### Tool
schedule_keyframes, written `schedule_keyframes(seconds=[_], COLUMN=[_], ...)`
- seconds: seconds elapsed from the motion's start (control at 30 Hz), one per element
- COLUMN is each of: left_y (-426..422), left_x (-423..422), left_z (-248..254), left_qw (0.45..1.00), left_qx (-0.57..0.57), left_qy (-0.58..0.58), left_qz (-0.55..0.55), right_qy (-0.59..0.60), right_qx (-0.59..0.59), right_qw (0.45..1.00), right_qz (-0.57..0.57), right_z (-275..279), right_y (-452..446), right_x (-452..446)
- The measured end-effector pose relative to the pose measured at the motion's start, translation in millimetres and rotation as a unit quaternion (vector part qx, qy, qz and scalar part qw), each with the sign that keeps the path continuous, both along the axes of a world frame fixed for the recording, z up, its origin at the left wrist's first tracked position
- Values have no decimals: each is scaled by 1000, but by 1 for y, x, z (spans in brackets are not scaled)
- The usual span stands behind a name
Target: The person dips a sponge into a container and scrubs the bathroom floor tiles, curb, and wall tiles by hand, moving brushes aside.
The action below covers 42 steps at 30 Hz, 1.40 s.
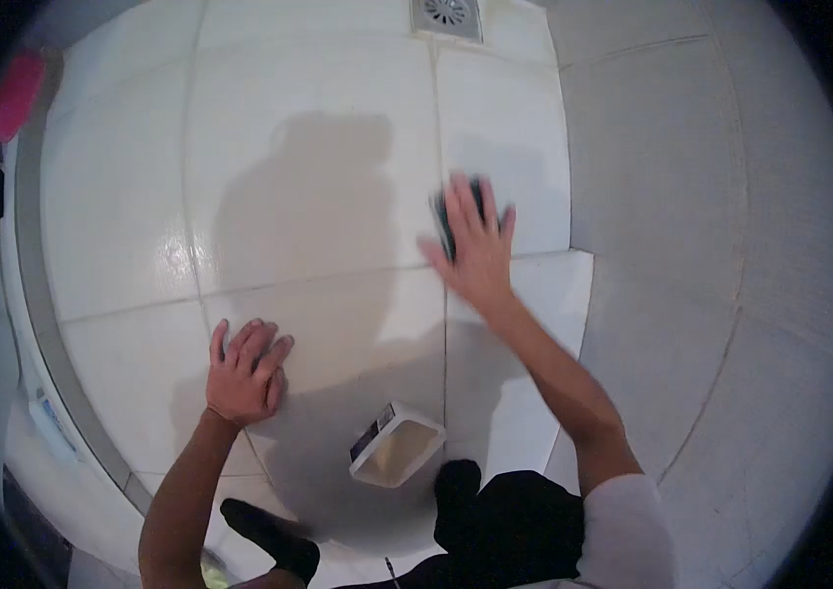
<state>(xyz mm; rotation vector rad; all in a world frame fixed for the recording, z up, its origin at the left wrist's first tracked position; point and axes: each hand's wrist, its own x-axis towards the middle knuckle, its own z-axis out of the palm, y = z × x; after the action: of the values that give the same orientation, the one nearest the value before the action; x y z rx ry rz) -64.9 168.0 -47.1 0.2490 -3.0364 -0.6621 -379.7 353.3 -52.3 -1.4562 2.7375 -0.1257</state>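
My right hand (pixel 478 257) lies with spread fingers over a dark green scouring pad (pixel 444 228), pressing it against the white floor tiles (pixel 318 285) beside a grout line. The hand and pad are slightly blurred. Parts of the pad show between and beside the fingers, and the rest is hidden under the hand. On the left, my left hand (pixel 245 373) rests on the tiles with bent, parted fingers and holds nothing. Between my arms, near my feet, a white plastic tub (pixel 373 429) with a dark label contains a pale tan liquid.
A square metal floor drain (pixel 447 14) sits at the top. Grey wall tiles (pixel 652 196) rise along the right. At the left, a raised ledge (pixel 49 324) borders the floor, with a pink object (pixel 14 96) beyond it. My dark-covered feet (pixel 274 535) are close to the tub.
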Motion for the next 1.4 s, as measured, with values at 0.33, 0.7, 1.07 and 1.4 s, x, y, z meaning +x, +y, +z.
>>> schedule_keyframes(seconds=[0.33, 0.7, 1.07, 1.4], left_y=[-1, -4, -4, -2], left_x=[0, 0, -4, -4], left_z=[-1, -3, -1, 2], left_qw=[1000, 1000, 1000, 1000], left_qx=[23, -3, 10, -5], left_qy=[-6, 2, -7, -12], left_qz=[-4, -13, -7, -6], right_qy=[7, -15, -41, -29], right_qx=[-40, -44, -27, -37], right_qw=[999, 999, 999, 999], right_qz=[-31, 2, -17, -19], right_z=[-2, -13, -5, 3], right_y=[-29, 15, 78, 48], right_x=[-26, -34, -27, -57])
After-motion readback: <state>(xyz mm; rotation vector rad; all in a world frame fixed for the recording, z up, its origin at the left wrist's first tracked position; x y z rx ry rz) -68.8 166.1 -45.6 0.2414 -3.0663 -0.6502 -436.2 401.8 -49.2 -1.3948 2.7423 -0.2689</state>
